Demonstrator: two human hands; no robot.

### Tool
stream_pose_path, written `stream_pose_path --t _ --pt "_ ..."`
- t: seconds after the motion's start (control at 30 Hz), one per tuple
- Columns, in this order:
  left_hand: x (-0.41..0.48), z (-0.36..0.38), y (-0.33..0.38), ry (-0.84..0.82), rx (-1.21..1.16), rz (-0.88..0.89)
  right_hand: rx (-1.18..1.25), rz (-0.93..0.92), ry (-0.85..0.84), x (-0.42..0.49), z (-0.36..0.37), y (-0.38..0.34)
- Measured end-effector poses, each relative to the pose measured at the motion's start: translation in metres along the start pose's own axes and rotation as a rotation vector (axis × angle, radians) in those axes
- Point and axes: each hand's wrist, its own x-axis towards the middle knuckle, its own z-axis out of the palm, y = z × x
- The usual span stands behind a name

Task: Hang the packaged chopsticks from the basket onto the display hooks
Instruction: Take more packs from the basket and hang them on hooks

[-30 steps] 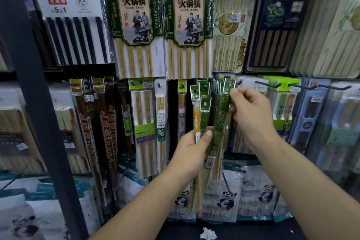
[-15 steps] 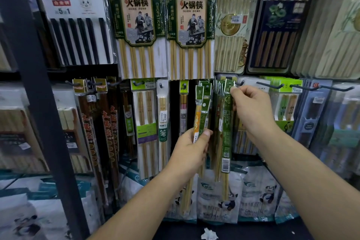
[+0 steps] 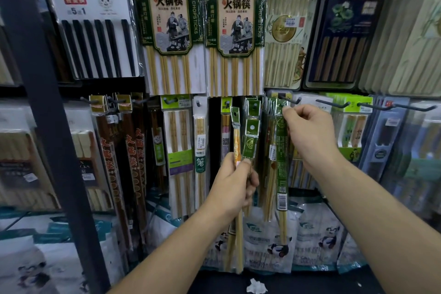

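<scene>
Right fingers (image 3: pixel 287 111): the header of a green pack (image 3: pixel 281 162) is pinched at its very top, beside the hanging hole, so the hole can be steered.
Right hand (image 3: pixel 310 133): raised to hook height, wrist turned toward the display.
Green pack: hung straight down from the pinch, its header level with the tip of a dark hook (image 3: pixel 290 100); whether the hole is already threaded cannot be told.
Left fingers (image 3: pixel 245 165): curled round a spare bundle (image 3: pixel 249 143) at mid-length, thumb pressed across the front.
Left hand (image 3: pixel 233 184): kept lower and beside the hook, so the next packs are ready without crowding it.
Spare bundle: held upright with headers up and holes showing, an orange pack (image 3: pixel 236 141) at its left.
Hung packs (image 3: pixel 269 126): similar narrow packs are seen just behind the green one.
Neighbouring hooks (image 3: pixel 334 104): bare tips are seen further right.
Basket: not in view.
Judgement: one pack is being hung; several remain in the left hand.
</scene>
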Motion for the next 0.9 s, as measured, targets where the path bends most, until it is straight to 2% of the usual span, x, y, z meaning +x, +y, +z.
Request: stream_pose_path --t 0.2,0.37,0.5,0.6,0.7,0.9 --pt "0.001 0.003 -0.005 0.004 0.116 0.088 -0.098 -0.043 0.029 0.002 0.001 0.009" --pt "0.003 0.004 -0.001 0.011 0.166 0.133 -0.079 -0.105 0.089 -0.011 -0.004 0.01" --pt "0.006 0.011 0.003 0.01 0.129 0.143 0.055 -0.106 -0.062 -0.03 -0.001 0.01" --pt "0.007 0.017 0.004 0.003 0.087 0.139 0.063 -0.13 -0.133 -0.037 0.001 0.01" --pt "0.008 0.021 0.003 0.009 0.025 0.101 0.043 -0.125 -0.12 -0.033 -0.001 0.01" --pt "0.011 0.016 0.001 0.081 0.143 0.039 -0.087 -0.035 -0.067 -0.003 -0.007 -0.002"
